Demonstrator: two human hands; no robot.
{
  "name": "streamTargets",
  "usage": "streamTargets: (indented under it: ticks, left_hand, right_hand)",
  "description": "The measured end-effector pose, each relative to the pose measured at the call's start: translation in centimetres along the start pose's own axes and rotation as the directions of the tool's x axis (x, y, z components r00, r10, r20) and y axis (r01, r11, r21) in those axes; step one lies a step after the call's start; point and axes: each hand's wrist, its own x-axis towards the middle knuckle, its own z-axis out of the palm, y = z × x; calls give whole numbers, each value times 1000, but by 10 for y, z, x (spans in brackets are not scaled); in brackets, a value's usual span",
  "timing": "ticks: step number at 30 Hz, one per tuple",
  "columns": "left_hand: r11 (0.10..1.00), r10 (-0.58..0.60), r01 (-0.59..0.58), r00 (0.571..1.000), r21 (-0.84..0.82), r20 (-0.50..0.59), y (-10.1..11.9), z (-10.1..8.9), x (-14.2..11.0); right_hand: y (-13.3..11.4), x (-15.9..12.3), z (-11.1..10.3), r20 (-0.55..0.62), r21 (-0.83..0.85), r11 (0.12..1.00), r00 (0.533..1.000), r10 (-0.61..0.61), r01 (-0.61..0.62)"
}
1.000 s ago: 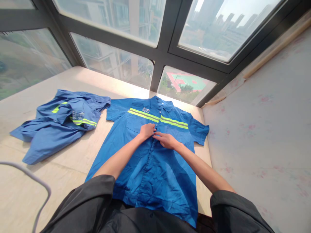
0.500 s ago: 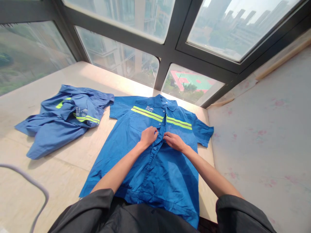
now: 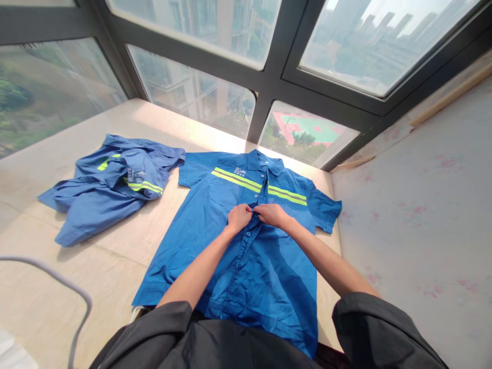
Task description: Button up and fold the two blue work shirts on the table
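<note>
A blue short-sleeved work shirt (image 3: pixel 277 271) lies face up in front of me, its collar (image 3: pixel 265 163) toward the window. Yellow-green and grey reflective bands cross its chest. At the middle of the front placket, my left hand (image 3: pixel 240 218) pinches one front edge of the shirt. Close against it, my right hand (image 3: pixel 272 214) is closed on the other front edge, fingertips nearly meeting. Buttons show above and below my hands, and the upper placket gapes slightly. What sits right between the fingertips is too small to make out.
A second blue garment (image 3: pixel 111 195) with reflective bands lies crumpled at the left. A grey hose or cable (image 3: pixel 82 297) curves over the pale surface (image 3: pixel 111 271) at lower left. Dark window frames (image 3: pixel 265 97) rise behind, and a flower-patterned wall (image 3: pixel 415 220) bounds the right.
My right hand has moved left and slightly up, bringing its fingertips against those of my left hand at the placket. The view has shifted a little.
</note>
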Motion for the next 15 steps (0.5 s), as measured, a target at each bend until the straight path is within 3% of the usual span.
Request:
streamTargets:
  ticks: [3,6,8,12,15]
  left_hand:
    - [999,21,-21,1000,41,-5,0,0,1]
    - [996,52,-53,999,70,13,2,0,3]
    - [994,82,-83,996,73,23,4,-1,3]
    - [984,170,-168,985,51,-36,5,-2,3]
    - [979,131,-135,991,-151,-35,0,0,8]
  right_hand:
    - [9,-2,4,-117,0,997,990,-82,82]
    - [19,-6,12,-317,96,973,933,-171,211]
    - [22,-7,20,-413,162,955,896,-162,247]
    - [18,-5,38,-463,251,932,878,-121,261]
    - [13,-2,48,-518,309,911,852,-80,273]
